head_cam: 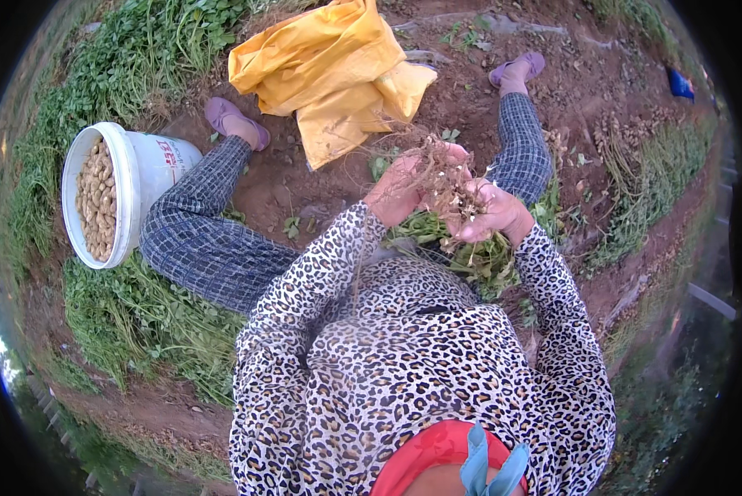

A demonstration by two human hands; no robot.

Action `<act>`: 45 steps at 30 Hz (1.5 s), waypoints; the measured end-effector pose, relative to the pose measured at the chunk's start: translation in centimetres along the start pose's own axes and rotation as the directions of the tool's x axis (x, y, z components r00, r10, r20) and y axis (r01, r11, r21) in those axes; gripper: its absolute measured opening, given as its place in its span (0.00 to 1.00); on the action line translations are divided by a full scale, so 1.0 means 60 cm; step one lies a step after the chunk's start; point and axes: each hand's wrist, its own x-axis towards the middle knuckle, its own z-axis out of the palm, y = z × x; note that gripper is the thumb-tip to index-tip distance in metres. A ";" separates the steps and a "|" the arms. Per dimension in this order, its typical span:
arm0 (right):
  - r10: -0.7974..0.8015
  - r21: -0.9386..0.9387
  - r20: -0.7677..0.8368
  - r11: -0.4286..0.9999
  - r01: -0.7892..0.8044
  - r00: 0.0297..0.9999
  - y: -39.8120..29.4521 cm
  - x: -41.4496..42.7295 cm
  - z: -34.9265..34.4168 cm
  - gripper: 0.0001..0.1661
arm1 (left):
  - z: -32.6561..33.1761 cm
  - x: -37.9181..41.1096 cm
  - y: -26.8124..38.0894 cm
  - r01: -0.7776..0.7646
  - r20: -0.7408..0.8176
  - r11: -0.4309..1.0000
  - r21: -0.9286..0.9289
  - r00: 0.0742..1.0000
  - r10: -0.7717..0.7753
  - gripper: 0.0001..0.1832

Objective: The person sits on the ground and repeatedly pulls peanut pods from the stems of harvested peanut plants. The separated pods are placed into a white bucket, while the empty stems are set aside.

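Both hands meet in front of my body around a tangled bunch of peanut plant roots (448,180). My left hand (399,189) grips the bunch from the left, its fingertips partly hidden behind the roots. On the other side, my right hand (492,211) is closed on the lower right part of the bunch. Small pale bits show among the dry roots; I cannot tell whether they are pods. Green peanut leaves and stems (485,257) lie below the hands, against my lap.
To the left, a white plastic bucket (160,155) holds many peanuts (97,201) and leans towards my knee. A yellow woven sack (346,80) lies crumpled between my feet. Uprooted peanut plants lie in heaps at left (148,316) and right (650,186) on brown soil (272,192).
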 end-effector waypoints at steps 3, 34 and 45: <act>0.103 0.132 0.086 0.985 -0.113 0.991 0.006 -0.005 -0.011 0.38 | 0.021 0.006 -0.011 -0.060 -0.067 0.998 0.032 0.996 0.062 0.32; 0.056 -0.063 -0.207 0.996 -0.070 0.977 -0.028 0.029 0.056 0.21 | 0.015 0.010 -0.017 -0.250 -0.492 0.842 0.478 0.718 0.493 0.02; -0.089 -0.229 -0.359 0.974 0.005 0.929 0.004 0.057 0.068 0.22 | -0.001 0.021 0.010 -0.054 -0.355 0.473 0.879 0.588 0.727 0.06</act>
